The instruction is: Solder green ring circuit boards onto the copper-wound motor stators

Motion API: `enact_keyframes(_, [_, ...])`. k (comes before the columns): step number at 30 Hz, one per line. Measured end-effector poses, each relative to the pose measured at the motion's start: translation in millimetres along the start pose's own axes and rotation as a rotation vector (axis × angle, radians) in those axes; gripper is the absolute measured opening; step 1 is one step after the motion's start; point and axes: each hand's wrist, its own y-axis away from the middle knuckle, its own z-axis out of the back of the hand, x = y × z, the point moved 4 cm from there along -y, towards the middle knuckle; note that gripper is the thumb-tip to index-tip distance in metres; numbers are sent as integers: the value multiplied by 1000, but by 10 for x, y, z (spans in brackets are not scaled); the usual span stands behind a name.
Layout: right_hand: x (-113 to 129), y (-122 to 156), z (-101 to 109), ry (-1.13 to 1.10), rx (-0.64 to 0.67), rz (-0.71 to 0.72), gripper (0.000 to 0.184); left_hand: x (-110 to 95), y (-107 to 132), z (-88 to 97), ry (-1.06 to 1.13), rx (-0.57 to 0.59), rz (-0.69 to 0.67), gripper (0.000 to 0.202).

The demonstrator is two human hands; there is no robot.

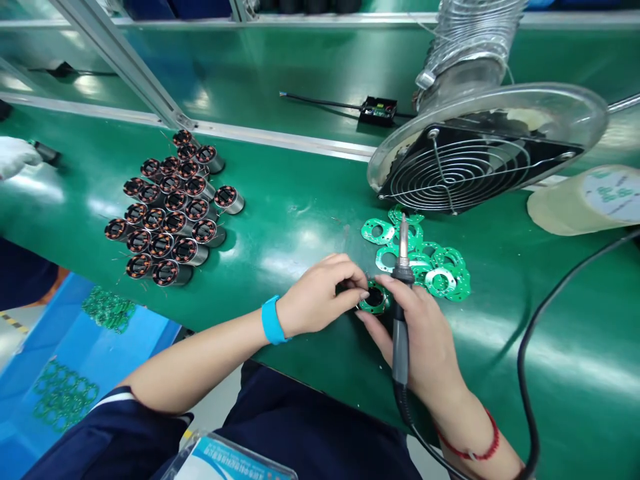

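My left hand (327, 290), with a blue band at its wrist, is closed in a pinch at the left edge of a ring-shaped green circuit board (383, 303). What its fingertips grip is too small to make out. This board seems to sit on a motor part, mostly hidden by my hands. In my right hand (433, 333) a soldering iron (400, 350) is held, its tip pointing away from me. The thumb and index finger of that hand also steady the board from the right. Beyond lies a loose heap of green ring boards (440, 282).
Several metal motor stators (175, 223) with copper windings stand grouped at left. A fume extractor fan (450, 173) overhangs the boards. A pale container (580, 203) lies right, near the iron's black cable (525, 373). A blue bin (145, 333) holds more boards. Another person's gloved hand (17, 157) shows far left.
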Motion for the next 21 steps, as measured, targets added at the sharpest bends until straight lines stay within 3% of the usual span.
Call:
enact_keyframes(4, [69,0,65,-70,7,91,41,69,-16,-72,161,9,143,10])
enact_keyframes(8, [128,5,104,-43,9,131,39,72,11,-77,165,-11,165,12])
enact_keyframes(15, [104,16,149,-130,-39,54,36,-21,65,14,-95,-147,-31,16])
enact_keyframes(19, [28,160,225,-321,-180,-72,45,-43,94,5,-288,-158,-170,15])
enact_keyframes(21, [-24,270,262,-378,-233,-171,41,-36,106,-5,-346,-160,-199,16])
